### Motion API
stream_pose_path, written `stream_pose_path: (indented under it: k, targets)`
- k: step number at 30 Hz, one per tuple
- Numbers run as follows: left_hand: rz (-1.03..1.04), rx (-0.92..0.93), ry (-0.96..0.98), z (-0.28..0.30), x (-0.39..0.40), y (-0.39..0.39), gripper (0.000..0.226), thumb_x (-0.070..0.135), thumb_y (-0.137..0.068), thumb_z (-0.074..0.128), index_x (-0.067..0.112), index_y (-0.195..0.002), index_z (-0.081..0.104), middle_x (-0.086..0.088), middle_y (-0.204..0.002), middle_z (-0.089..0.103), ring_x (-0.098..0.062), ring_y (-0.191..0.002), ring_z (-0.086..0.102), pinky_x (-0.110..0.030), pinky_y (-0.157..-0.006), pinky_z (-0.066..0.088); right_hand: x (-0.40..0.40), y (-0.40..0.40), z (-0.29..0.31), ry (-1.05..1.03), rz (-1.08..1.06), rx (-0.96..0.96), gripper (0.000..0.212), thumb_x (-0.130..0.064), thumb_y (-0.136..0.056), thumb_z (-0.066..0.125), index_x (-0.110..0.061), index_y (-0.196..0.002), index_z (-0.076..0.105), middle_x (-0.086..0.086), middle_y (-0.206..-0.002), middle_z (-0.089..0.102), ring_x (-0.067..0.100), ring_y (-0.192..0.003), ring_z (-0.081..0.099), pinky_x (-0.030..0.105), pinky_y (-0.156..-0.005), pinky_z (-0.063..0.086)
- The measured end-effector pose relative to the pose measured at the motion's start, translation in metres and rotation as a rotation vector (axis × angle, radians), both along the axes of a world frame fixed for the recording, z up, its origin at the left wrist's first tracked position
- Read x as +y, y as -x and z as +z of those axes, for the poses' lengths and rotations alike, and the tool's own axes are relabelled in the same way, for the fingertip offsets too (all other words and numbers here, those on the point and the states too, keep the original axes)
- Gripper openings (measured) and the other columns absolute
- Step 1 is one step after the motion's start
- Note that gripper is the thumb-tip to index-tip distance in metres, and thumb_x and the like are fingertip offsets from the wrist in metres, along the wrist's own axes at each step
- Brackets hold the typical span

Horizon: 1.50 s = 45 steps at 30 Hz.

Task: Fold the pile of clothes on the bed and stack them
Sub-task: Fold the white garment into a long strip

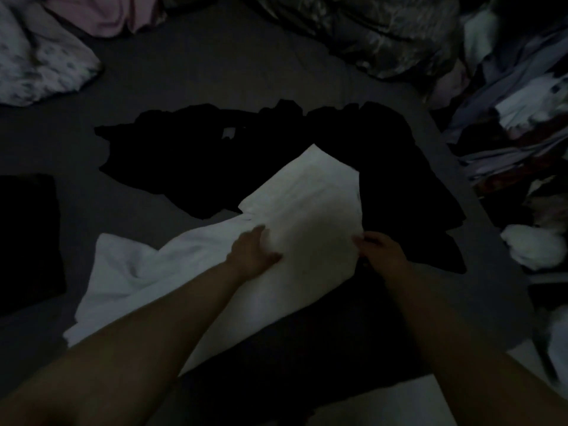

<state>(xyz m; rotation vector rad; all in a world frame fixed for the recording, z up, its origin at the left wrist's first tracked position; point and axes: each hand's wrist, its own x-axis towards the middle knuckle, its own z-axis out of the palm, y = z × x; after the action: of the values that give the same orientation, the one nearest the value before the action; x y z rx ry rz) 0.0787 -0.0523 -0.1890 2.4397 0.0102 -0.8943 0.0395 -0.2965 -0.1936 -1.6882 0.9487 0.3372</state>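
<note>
The room is very dim, and what I have in front of me is a grey bed (215, 81) with laundry heaped round its edges. A loose pile of mixed clothes (516, 124) lies off to the right of both hands, pale patterned bedding (40, 66) sits far off beyond my left hand, and a dark folded block (27, 238) lies well to the left of it.

The piece I am working on is a white garment (307, 210), directly under and ahead of my hands. Its long axis runs diagonally, from a loose, rumpled end near my left elbow up to a corner ahead of my right hand. That far part overlaps a black garment (215, 161) spread across the bed beyond both hands.

My left hand (253, 250) rests on the white cloth with its fingers spread towards the middle; I judge it is pressing the fabric flat, not grasping it. My right hand (379, 249) is at the garment's right edge with fingers curled at the hem. It looks like a pinch on that edge, though the light leaves me unsure.

The next fold turns on that diagonal. The right hand already has the nearer long edge, so I would carry it across towards the left hand, which can serve as the crease line. The rumpled tail by my left forearm still needs drawing in.
</note>
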Motion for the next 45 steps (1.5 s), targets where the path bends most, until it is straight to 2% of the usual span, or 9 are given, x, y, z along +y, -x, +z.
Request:
stream_pose_path:
  k: [5,12,16,20,26,32,38,43,45]
  targets:
    - [-0.014,0.27,-0.05,-0.032,0.011,0.034,0.081,0.047,-0.089,0.056,0.01,-0.149,0.015,-0.008,-0.152,0.025,-0.024,-0.139,0.028,-0.025,-0.109,0.024,-0.009,-0.006,-0.023,0.055,0.108,-0.016,0.062,-0.016,-0.088,0.065,-0.008,-0.143,0.037,0.013,-0.142,0.043,0.028,-0.126,0.046,0.03,-0.096,0.041]
    - [-0.177,0.216,-0.21,-0.046,0.024,0.05,0.121,0.095,-0.062,0.011,0.01,-0.149,0.016,-0.011,-0.156,0.02,-0.021,-0.143,0.022,-0.024,-0.114,0.014,-0.006,-0.039,-0.041,0.189,0.242,0.008,0.061,-0.025,-0.084,0.069,-0.005,-0.136,0.044,0.016,-0.136,0.05,0.034,-0.12,0.051,0.043,-0.097,0.045]
    - [-0.086,-0.157,-0.048,-0.014,-0.012,0.014,0.076,0.044,-0.088,0.059,0.012,-0.147,0.023,-0.007,-0.151,0.03,-0.02,-0.139,0.028,-0.022,-0.109,0.02,0.007,-0.032,-0.039,0.52,0.428,-0.154,0.038,-0.022,-0.088,0.061,-0.002,-0.12,0.054,0.019,-0.117,0.057,0.037,-0.108,0.054,0.041,-0.089,0.044]
    - [-0.173,-0.501,-0.022,0.01,-0.054,-0.052,0.105,0.034,-0.073,0.078,0.018,-0.15,0.009,-0.009,-0.156,0.015,-0.025,-0.144,0.015,-0.037,-0.114,0.023,0.008,-0.005,-0.038,0.618,0.691,-0.581,0.021,-0.013,-0.073,0.04,0.0,-0.067,0.056,0.018,-0.074,0.057,0.029,-0.073,0.055,0.034,-0.061,0.048]
    - [-0.93,-0.447,-0.32,0.01,-0.078,-0.063,0.059,0.04,-0.087,0.059,0.03,-0.141,0.038,0.0,-0.154,0.026,-0.02,-0.143,0.017,-0.035,-0.114,0.012,-0.022,0.045,-0.033,0.685,1.076,-0.724,0.031,-0.013,-0.062,0.038,-0.008,-0.059,0.068,0.012,-0.084,0.072,0.027,-0.077,0.07,0.038,-0.073,0.056]
    - [-0.615,-0.141,0.108,-0.004,-0.089,0.069,0.032,0.027,-0.095,0.049,0.003,-0.115,0.055,-0.015,-0.108,0.063,-0.022,-0.092,0.055,-0.024,-0.076,0.031,-0.071,0.119,-0.062,0.524,0.307,-0.104,0.022,-0.01,-0.089,0.051,0.002,-0.101,0.065,0.021,-0.104,0.065,0.035,-0.096,0.061,0.028,-0.083,0.039]
    - [-0.595,0.004,0.356,-0.034,-0.13,0.153,0.066,0.057,-0.086,0.026,-0.001,-0.083,0.057,-0.021,-0.078,0.057,-0.029,-0.067,0.052,-0.029,-0.061,0.033,-0.046,0.147,-0.057,-0.311,-0.384,0.324,0.076,-0.075,-0.078,0.042,-0.022,-0.13,0.052,0.008,-0.131,0.053,0.03,-0.12,0.05,0.04,-0.105,0.037]
    - [-0.555,0.109,0.44,-0.039,-0.148,0.202,0.072,0.056,-0.093,0.026,-0.005,-0.103,0.064,-0.023,-0.105,0.063,-0.035,-0.098,0.058,-0.04,-0.09,0.047,-0.023,0.148,-0.047,-0.225,-0.223,0.305,0.095,-0.071,-0.074,0.056,-0.01,-0.143,0.035,0.012,-0.143,0.04,0.03,-0.114,0.05,0.029,-0.088,0.033]
    - [-0.497,0.228,0.438,-0.029,-0.153,0.214,0.092,0.071,-0.076,0.018,0.001,-0.12,0.058,-0.018,-0.123,0.058,-0.028,-0.116,0.052,-0.029,-0.1,0.036,-0.035,0.157,-0.043,-0.171,-0.075,0.406,0.068,-0.033,-0.086,0.064,-0.002,-0.141,0.038,0.018,-0.143,0.042,0.034,-0.122,0.047,0.033,-0.094,0.039]
